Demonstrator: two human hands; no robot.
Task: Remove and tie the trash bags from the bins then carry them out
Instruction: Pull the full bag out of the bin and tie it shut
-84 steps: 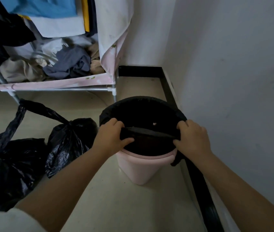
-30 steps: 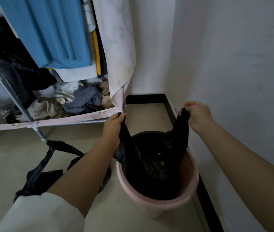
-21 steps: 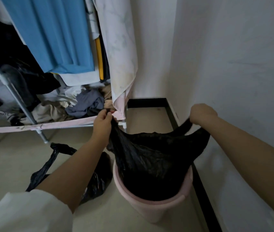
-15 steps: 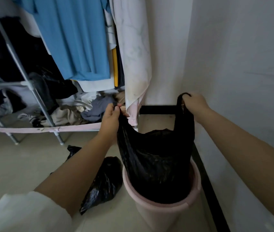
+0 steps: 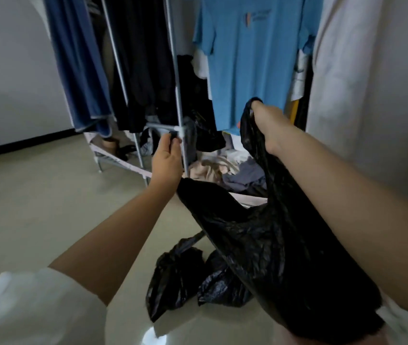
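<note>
A black trash bag (image 5: 272,257) hangs in the air in front of me, held up by its two handles. My left hand (image 5: 166,158) pinches the end of one handle at the left, by the rack's post. My right hand (image 5: 267,123) grips the other handle, higher and to the right, in front of a blue shirt. The bag's body sags below my right forearm. The bin is out of view.
Two tied black bags (image 5: 178,277) lie on the pale floor below the held bag. A metal clothes rack (image 5: 180,108) with a hanging blue T-shirt (image 5: 247,58), dark garments and a pile of clothes (image 5: 225,168) stands straight ahead. A white wall is on the right.
Both hands peeled the bag's rim off the pink bin, took a handle each and lifted the bag out. The view has swung left and up, so the bin has dropped out of sight.
</note>
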